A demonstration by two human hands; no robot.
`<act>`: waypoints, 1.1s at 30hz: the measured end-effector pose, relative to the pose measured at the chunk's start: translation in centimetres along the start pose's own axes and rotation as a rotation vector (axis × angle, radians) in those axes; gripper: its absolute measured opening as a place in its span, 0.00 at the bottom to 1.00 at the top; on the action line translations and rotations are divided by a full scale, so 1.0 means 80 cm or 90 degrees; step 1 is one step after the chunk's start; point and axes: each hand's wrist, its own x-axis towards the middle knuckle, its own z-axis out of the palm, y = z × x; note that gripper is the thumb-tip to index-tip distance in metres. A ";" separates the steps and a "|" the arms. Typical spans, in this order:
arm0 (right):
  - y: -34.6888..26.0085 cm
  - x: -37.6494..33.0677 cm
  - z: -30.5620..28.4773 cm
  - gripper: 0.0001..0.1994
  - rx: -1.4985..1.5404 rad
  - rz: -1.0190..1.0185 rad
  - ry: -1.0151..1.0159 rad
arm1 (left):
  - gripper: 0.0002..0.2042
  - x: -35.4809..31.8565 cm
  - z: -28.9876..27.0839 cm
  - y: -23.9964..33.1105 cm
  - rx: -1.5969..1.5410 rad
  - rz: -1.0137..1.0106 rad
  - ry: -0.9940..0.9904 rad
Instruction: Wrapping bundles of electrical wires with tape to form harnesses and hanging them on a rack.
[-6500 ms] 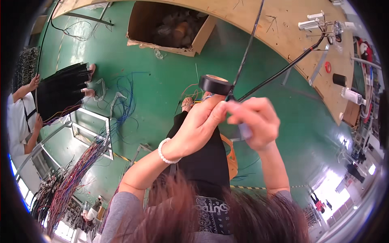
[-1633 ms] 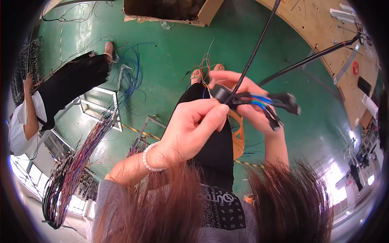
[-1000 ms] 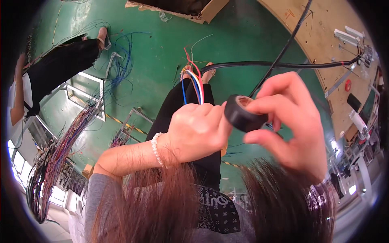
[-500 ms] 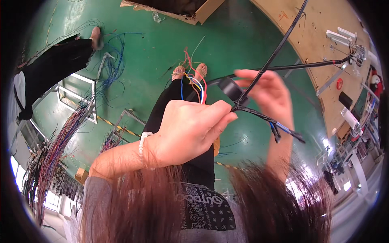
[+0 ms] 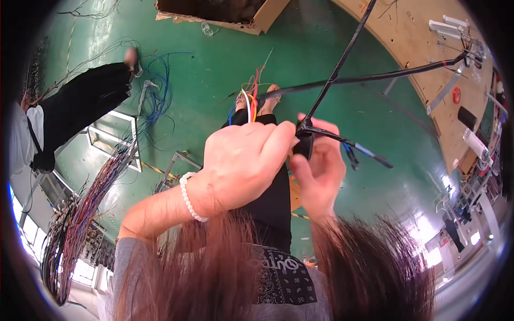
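A wire harness wrapped in black tape [image 5: 336, 72] runs through my hands, and one long arm of it rises to the upper right. My left hand [image 5: 241, 163], a white bead bracelet at its wrist, is closed around the harness just left of a branching point. Loose red, white, yellow and blue wires [image 5: 254, 104] stick out beyond its knuckles. At the branch, my right hand [image 5: 324, 171] grips a roll of black tape [image 5: 304, 145] between thumb and fingers, seen nearly edge-on. A short branch [image 5: 369, 152] with blue wires and dark ends points right over that hand.
A wooden board [image 5: 412, 32] with clamps and fixtures stands at the right; another black-taped cable [image 5: 396, 76] stretches to it. A cardboard box [image 5: 214, 22] lies at the top. At left are a person in black trousers [image 5: 85, 101], bundled wires [image 5: 96, 192] and a white metal frame [image 5: 110, 140].
My right hand has moved left and down from behind the harness to the branch, closing on the tape roll, which has turned edge-on. My left hand keeps its grip, slightly shifted.
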 end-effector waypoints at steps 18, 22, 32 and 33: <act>-0.046 -0.030 0.024 0.10 -0.204 -0.232 0.093 | 0.08 -0.007 0.000 0.010 -0.006 0.066 0.010; -0.014 -0.010 -0.014 0.15 0.079 -0.093 0.179 | 0.06 -0.002 -0.007 0.012 -0.059 0.013 0.025; -0.005 0.108 -0.031 0.20 0.224 0.155 -0.337 | 0.02 0.002 -0.023 0.014 -0.106 -0.136 -0.076; -0.004 0.109 -0.034 0.19 0.053 0.051 -0.333 | 0.02 0.000 -0.015 0.014 -0.100 -0.182 -0.013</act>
